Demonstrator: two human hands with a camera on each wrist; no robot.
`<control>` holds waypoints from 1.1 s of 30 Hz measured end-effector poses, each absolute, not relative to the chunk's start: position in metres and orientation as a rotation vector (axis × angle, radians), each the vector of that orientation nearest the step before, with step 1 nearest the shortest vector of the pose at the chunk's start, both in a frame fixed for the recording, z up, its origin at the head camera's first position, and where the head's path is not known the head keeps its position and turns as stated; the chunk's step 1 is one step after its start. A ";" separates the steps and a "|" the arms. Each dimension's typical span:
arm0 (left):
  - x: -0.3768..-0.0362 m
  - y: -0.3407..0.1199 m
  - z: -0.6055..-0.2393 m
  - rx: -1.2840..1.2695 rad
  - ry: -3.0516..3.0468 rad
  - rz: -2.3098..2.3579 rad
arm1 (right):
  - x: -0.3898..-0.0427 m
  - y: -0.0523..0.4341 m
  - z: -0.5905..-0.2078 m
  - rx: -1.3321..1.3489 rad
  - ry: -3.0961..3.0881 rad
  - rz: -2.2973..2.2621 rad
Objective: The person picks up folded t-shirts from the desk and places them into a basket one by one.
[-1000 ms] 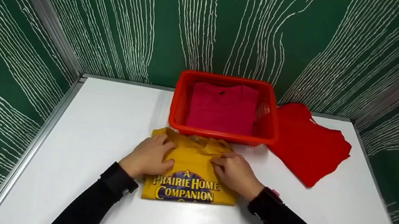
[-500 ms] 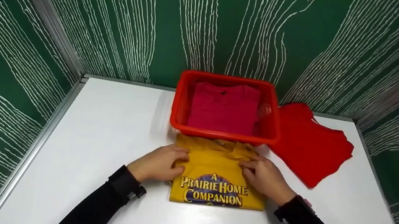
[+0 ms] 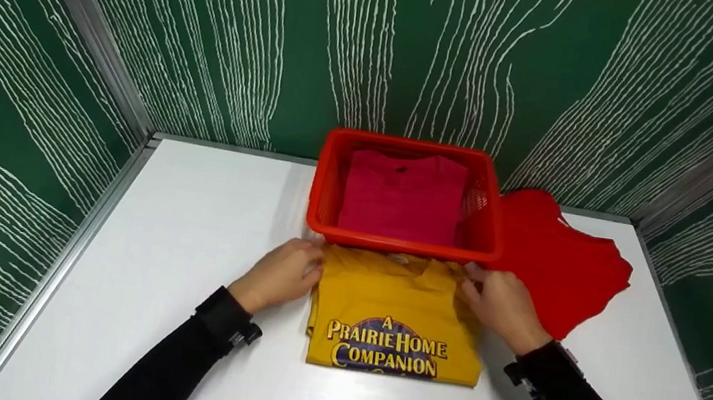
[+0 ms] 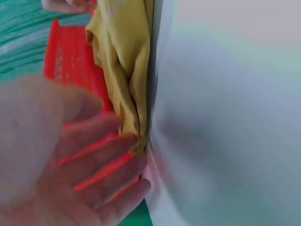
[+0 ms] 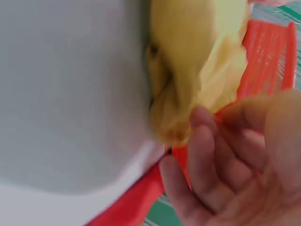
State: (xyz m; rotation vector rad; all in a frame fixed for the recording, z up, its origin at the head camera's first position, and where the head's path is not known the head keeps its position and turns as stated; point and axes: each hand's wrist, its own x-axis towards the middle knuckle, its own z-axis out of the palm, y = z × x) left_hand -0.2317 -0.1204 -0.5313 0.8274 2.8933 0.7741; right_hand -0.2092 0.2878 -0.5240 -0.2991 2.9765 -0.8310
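Observation:
A folded yellow T-shirt [image 3: 391, 301] lies flat on the white table, its printed lettering facing up and its collar edge against the front of the red basket. My left hand [image 3: 281, 273] is at its upper left corner; in the left wrist view the fingers are spread, with the fingertips by the yellow cloth [image 4: 127, 61]. At the upper right corner, my right hand [image 3: 507, 309] has its fingertips against the shirt. The right wrist view shows those fingers [image 5: 204, 146] loosely bent beside the bunched corner, without a clear grip.
The red plastic basket [image 3: 402, 244] stands at the back of the table with a folded pink T-shirt [image 3: 401, 199] inside. A red garment [image 3: 562, 261] lies spread to its right, close to my right hand. Green walls [image 3: 314, 50] with white lines enclose the table.
The yellow T-shirt has shifted right, coming in line with the basket. Both hands moved right with it, then slid outward and up to its top corners.

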 end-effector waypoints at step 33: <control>-0.252 -0.105 -0.540 0.486 2.763 1.172 | -0.211 0.282 -0.531 0.050 2.755 -1.117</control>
